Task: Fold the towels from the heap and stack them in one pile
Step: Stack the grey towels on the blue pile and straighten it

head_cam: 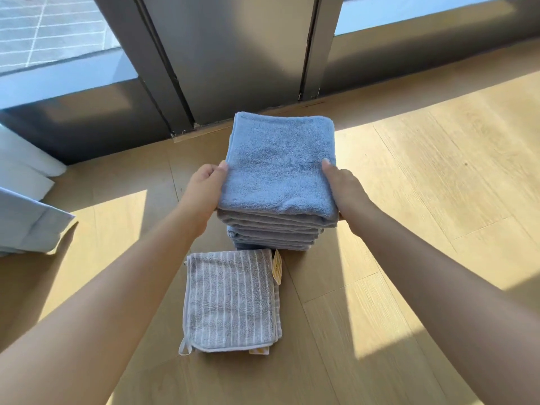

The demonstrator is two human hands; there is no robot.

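Left grip and right grip both grasping the blue towel by its side edges, thumbs on top, other fingers hidden underneath. Blue towel is folded and at the top of the stack of folded towels on the wood floor, near the window frame. Striped grey towel, folded, lies flat on the floor just in front of the stack, yellow tag at its far right corner. Pale fabric far left.

Fingertips of the left hand and right hand are hidden under the blue towel. The pile beneath shows edges only.
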